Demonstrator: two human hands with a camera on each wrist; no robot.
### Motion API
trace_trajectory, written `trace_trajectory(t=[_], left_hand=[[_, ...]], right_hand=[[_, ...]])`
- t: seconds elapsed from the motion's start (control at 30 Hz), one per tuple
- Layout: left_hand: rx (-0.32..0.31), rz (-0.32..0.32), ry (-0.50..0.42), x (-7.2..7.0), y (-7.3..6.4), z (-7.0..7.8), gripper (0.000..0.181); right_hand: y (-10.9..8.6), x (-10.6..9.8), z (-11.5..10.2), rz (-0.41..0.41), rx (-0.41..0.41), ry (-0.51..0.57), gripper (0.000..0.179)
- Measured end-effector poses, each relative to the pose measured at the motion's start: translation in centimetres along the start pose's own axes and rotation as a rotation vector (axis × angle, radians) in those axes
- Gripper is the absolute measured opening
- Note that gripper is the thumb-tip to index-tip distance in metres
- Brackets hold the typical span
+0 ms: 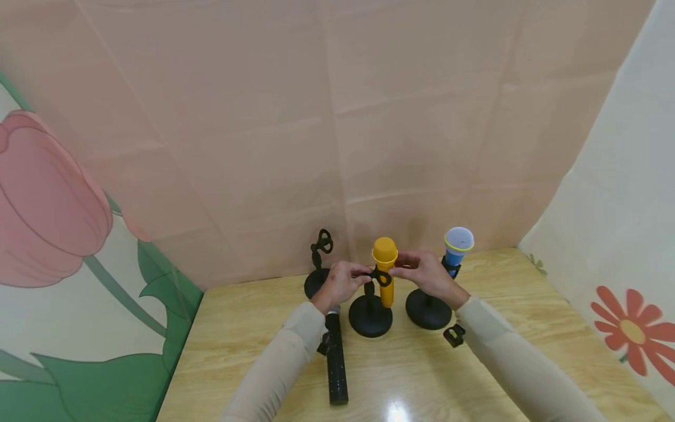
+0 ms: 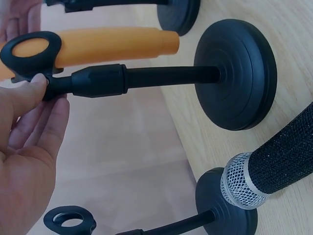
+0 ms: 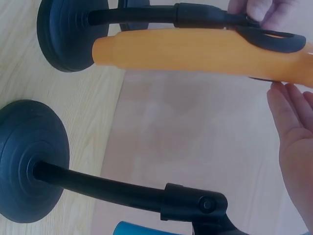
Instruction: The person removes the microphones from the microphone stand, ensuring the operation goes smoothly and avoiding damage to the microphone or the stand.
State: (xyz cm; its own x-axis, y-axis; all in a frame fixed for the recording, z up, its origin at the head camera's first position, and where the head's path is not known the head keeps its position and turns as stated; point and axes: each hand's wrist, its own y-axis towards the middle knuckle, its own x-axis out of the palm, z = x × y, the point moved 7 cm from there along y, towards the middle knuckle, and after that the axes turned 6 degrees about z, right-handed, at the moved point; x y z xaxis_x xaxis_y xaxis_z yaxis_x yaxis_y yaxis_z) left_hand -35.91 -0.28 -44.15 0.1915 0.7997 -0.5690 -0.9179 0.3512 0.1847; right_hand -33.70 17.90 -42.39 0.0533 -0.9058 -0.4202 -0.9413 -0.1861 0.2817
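An orange-yellow toy microphone (image 1: 387,293) stands nearly upright in the ring clip (image 2: 33,51) of the middle black microphone stand (image 1: 370,316). My left hand (image 1: 343,282) pinches that stand just below its clip, thumb on the near side in the left wrist view. From the other side my right hand (image 1: 428,272) holds the microphone below its head between thumb and fingers. Its fingertips (image 3: 278,90) show at the microphone's edge in the right wrist view. The microphone's lower end (image 3: 102,51) hangs beside the stand's pole, above the round base.
To the right, a blue microphone (image 1: 457,249) sits in another stand (image 1: 428,309). A third stand (image 1: 316,281) with a bare clip is behind my left hand. A black microphone (image 1: 337,369) with a silver mesh head lies on the wooden table (image 1: 253,340). A small black piece (image 1: 454,335) lies near my right sleeve.
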Motion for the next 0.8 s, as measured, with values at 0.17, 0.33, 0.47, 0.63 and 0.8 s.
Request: trace_trajectory(t=[0.17, 0.33, 0.47, 0.63, 0.8], left_hand=[[0.004, -0.001, 0.001, -0.01, 0.10, 0.03, 0.018], [0.001, -0.008, 0.006, 0.15, 0.24, 0.09, 0.018], [-0.013, -0.009, 0.020, 0.11, 0.40, 0.06, 0.017], [-0.015, -0.008, 0.035, -0.04, 0.47, -0.07, 0.015], [-0.019, -0.011, 0.031, -0.09, 0.37, -0.16, 0.013]], right_hand=[[0.13, 0.18, -0.29, 0.018, 0.000, 0.027, 0.042], [0.16, 0.07, -0.31, 0.055, 0.001, -0.028, 0.042], [0.16, 0.05, -0.43, 0.079, -0.005, -0.059, 0.044], [0.32, 0.22, -0.40, 0.112, -0.029, -0.057, 0.042], [0.36, 0.36, -0.34, 0.121, -0.038, -0.078, 0.041]])
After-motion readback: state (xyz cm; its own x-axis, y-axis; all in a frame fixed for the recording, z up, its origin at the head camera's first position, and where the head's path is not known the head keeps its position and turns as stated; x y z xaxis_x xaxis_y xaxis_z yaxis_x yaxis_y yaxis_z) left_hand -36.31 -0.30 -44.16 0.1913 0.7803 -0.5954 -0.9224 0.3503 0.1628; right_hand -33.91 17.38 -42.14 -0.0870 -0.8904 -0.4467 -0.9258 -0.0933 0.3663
